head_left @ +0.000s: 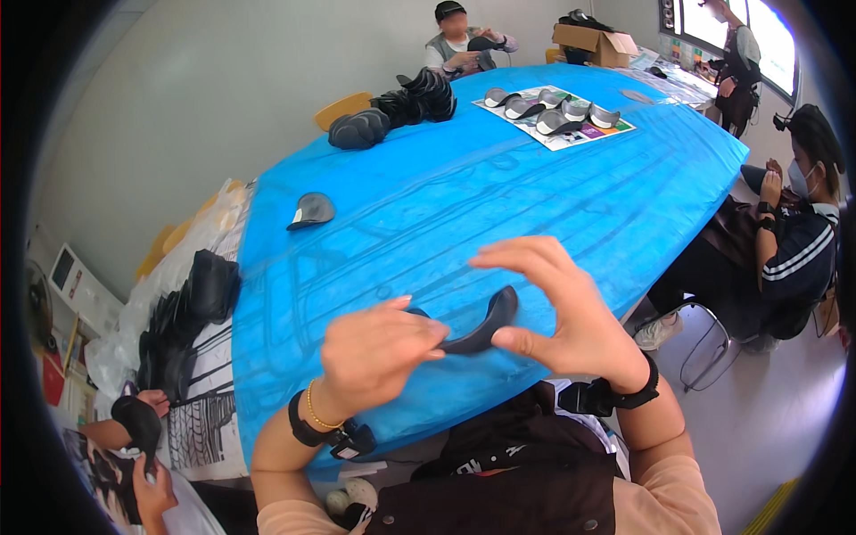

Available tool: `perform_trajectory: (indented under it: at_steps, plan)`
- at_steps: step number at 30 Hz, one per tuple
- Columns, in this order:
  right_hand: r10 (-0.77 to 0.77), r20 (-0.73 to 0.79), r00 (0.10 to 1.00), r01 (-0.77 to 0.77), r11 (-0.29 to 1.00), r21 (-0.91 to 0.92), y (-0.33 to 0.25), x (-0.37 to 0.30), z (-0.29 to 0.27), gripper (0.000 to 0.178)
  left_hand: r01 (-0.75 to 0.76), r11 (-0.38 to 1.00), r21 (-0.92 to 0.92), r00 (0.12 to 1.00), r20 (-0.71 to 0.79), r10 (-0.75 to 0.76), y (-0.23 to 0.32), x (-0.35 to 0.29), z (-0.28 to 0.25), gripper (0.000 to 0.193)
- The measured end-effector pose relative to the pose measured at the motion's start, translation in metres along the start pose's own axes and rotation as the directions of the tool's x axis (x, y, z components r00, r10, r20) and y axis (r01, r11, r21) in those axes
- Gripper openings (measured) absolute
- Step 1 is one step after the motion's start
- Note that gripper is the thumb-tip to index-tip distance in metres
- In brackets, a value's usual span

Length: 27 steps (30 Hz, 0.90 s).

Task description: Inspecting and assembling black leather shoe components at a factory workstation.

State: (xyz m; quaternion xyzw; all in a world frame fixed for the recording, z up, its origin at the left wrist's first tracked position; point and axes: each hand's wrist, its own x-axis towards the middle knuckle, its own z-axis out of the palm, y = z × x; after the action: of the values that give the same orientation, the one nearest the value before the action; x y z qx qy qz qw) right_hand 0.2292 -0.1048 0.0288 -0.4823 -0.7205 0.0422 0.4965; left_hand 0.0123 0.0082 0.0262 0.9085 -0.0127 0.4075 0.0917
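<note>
Over the near edge of the blue-covered table, my left hand [379,352] grips a dark curved piece [486,328], shaped like a cap visor, by its left end. Part of the piece is hidden behind my fingers. My right hand [566,312] is open around its other end, fingers and thumb spread wide. The right thumb is close beside the piece's lower edge; I cannot tell if it touches. A single grey and black visor-shaped piece [314,210] lies farther off to the left on the blue cover [401,214].
Several grey pieces [560,122] sit on a printed sheet [615,131]. Dark stacks [428,96] stand at the far left edge, with another stack [212,285] on the left side table. A cardboard box [593,45] is at the back. Co-workers sit left, right and far; another stands back right.
</note>
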Motion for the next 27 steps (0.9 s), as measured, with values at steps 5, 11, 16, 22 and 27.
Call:
perform_trajectory:
  at_steps: [5, 11, 16, 22, 27]
  plan:
    - [0.127, -0.048, 0.991, -0.126, 0.992, 0.006, 0.031, -0.013, 0.014, 0.04, -0.304, 0.683, 0.664, 0.946, 0.126, 0.298, 0.001, -0.009, 0.033, 0.005]
    - [0.523, -0.006, 0.853, -0.52, 0.848, -0.105, 0.052, -0.044, 0.049, 0.039, -0.356, 0.751, 0.557, 0.926, 0.316, 0.204, 0.011, -0.029, 0.073, 0.012]
    - [0.424, 0.013, 0.905, -0.404, 0.87, -0.281, 0.06, -0.057, 0.06, 0.039, -0.298, 0.87, 0.394, 0.951, 0.198, 0.236, 0.02, -0.039, 0.064, 0.021]
    - [0.405, 0.122, 0.906, -0.34, 0.869, -0.359, 0.06, -0.052, 0.065, 0.023, 0.091, 0.918, 0.386, 0.991, 0.059, -0.123, -0.015, -0.056, 0.022, 0.027]
    - [0.33, 0.127, 0.936, -0.273, 0.903, -0.331, 0.064, -0.041, 0.072, 0.018, 0.165, 0.971, 0.173, 0.955, 0.218, -0.201, -0.015, -0.06, 0.005, 0.039]
